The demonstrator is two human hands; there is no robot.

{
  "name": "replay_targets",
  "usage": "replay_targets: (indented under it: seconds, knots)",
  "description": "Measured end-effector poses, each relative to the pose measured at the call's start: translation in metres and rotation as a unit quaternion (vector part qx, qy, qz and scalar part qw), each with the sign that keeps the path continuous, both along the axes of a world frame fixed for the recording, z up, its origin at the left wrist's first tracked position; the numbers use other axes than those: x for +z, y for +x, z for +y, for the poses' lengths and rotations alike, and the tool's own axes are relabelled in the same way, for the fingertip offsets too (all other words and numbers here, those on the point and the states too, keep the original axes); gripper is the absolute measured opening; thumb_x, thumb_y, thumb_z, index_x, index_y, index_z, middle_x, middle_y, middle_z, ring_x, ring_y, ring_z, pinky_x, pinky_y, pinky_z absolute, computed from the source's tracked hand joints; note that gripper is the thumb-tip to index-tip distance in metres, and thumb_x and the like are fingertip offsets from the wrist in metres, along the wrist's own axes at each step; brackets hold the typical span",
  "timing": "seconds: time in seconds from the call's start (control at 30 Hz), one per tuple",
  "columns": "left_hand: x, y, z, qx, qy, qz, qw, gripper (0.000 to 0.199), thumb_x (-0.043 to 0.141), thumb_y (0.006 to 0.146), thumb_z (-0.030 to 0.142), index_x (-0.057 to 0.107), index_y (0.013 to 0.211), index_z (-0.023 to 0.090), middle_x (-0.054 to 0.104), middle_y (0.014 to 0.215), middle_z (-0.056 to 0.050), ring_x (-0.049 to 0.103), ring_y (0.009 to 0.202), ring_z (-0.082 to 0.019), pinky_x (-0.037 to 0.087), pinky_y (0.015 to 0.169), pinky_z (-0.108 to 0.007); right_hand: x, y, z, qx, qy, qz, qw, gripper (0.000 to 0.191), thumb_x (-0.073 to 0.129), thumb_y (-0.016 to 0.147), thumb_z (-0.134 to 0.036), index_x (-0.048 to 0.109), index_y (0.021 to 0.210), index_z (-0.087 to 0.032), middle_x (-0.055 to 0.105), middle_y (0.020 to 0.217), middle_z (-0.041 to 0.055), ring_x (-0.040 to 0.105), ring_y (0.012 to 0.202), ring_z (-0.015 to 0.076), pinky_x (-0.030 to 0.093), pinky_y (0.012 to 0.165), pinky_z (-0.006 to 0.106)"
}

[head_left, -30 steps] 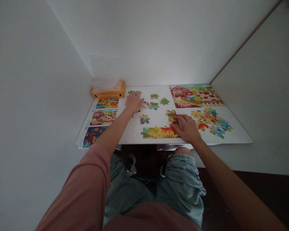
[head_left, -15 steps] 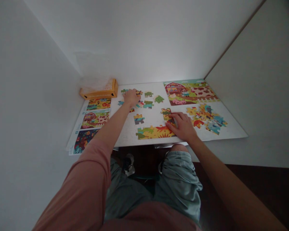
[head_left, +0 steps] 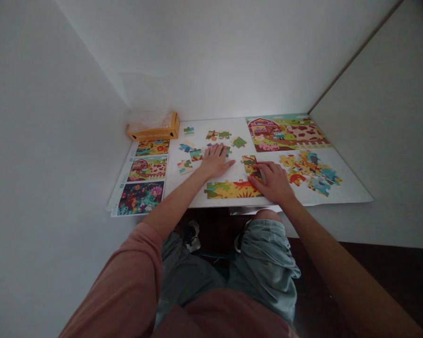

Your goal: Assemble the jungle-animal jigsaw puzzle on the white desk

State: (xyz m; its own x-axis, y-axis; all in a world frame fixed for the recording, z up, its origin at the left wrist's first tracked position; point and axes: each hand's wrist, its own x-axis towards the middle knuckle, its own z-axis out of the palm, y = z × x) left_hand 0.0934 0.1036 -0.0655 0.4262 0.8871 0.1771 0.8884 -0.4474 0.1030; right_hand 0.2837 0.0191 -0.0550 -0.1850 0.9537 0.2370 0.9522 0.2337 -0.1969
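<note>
My left hand (head_left: 215,162) lies spread and palm down over loose puzzle pieces in the middle of the white table, partly covering several of them. Around it are a piece with a green patch (head_left: 185,166), a blue one (head_left: 186,147) and a green one (head_left: 238,142). My right hand (head_left: 274,182) has its thumb and fingers closed on a yellow and green puzzle piece (head_left: 249,163), which stands at the right end of a joined strip (head_left: 229,189). The fingers hide part of that piece and the strip's right end.
A finished farm puzzle (head_left: 285,134) lies at the back right. In front of it is a heap of loose pieces (head_left: 310,171). At the left, a picture sheet (head_left: 143,169) lies before an orange box (head_left: 155,134) holding clear plastic. White walls border the table.
My left hand has moved right and nearer from the far-left pieces, and its fingers have spread. Several loose pieces there have shifted. My right hand stays at the same piece; the view has tilted slightly.
</note>
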Motion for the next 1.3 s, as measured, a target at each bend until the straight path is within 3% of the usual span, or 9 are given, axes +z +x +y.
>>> replay_targets:
  seconds: [0.2, 0.4, 0.57, 0.83, 1.07, 1.3]
  knots:
    - [0.006, -0.008, -0.016, 0.03, -0.003, 0.028, 0.999, 0.045, 0.005, 0.077, 0.046, 0.016, 0.118, 0.032, 0.017, 0.123, 0.009, 0.008, 0.113, -0.012, 0.006, 0.094, -0.034, -0.002, -0.002, -0.001, 0.01, 0.01, 0.003, 1.0, 0.032, 0.032, 0.074, -0.036, 0.036, 0.106, -0.033, 0.038, 0.107, 0.0024, 0.034, 0.095, 0.0248, 0.027, 0.076, 0.042]
    - [0.002, -0.011, -0.016, 0.006, -0.005, 0.023, 1.0, 0.053, 0.007, 0.074, 0.051, 0.01, 0.121, 0.025, 0.01, 0.125, 0.007, 0.001, 0.114, -0.016, 0.004, 0.095, -0.037, -0.007, -0.004, -0.001, 0.021, 0.031, 0.005, 0.999, 0.032, 0.032, 0.075, -0.037, 0.038, 0.105, -0.03, 0.038, 0.107, 0.0046, 0.034, 0.094, 0.0249, 0.026, 0.077, 0.04]
    - [-0.003, -0.011, -0.016, 0.011, -0.003, 0.014, 1.0, 0.055, 0.01, 0.072, 0.053, 0.007, 0.121, 0.028, 0.012, 0.124, 0.008, 0.0, 0.114, -0.017, 0.003, 0.096, -0.039, -0.01, -0.004, -0.001, 0.026, 0.04, 0.001, 0.999, 0.033, 0.035, 0.074, -0.036, 0.038, 0.105, -0.028, 0.039, 0.106, 0.0053, 0.035, 0.093, 0.025, 0.026, 0.076, 0.039]
    - [0.006, -0.013, -0.02, 0.005, -0.061, 0.039, 0.997, 0.057, 0.0, 0.072, 0.053, 0.004, 0.122, 0.025, 0.003, 0.125, 0.01, -0.005, 0.113, -0.015, 0.002, 0.097, -0.037, -0.012, -0.007, -0.001, 0.012, 0.044, -0.028, 0.999, 0.031, 0.033, 0.075, -0.038, 0.04, 0.103, -0.027, 0.039, 0.104, 0.0055, 0.035, 0.093, 0.0238, 0.026, 0.076, 0.038]
    - [0.0, -0.013, -0.018, 0.028, -0.01, 0.035, 0.999, 0.057, -0.004, 0.072, 0.052, 0.013, 0.12, 0.026, 0.006, 0.124, 0.01, -0.002, 0.113, -0.013, 0.006, 0.097, -0.035, -0.004, -0.014, -0.002, 0.013, 0.04, -0.034, 0.999, 0.028, 0.034, 0.075, -0.034, 0.042, 0.101, -0.027, 0.041, 0.101, 0.0074, 0.036, 0.092, 0.024, 0.026, 0.076, 0.037]
    - [0.007, -0.016, -0.019, 0.014, -0.051, 0.036, 0.998, 0.049, -0.001, 0.077, 0.044, 0.012, 0.12, 0.025, 0.007, 0.125, 0.009, -0.001, 0.114, -0.013, 0.006, 0.096, -0.036, -0.014, -0.007, 0.0, 0.011, 0.05, -0.035, 0.998, 0.031, 0.034, 0.074, -0.037, 0.04, 0.103, -0.025, 0.039, 0.103, 0.0064, 0.035, 0.092, 0.0231, 0.026, 0.076, 0.036]
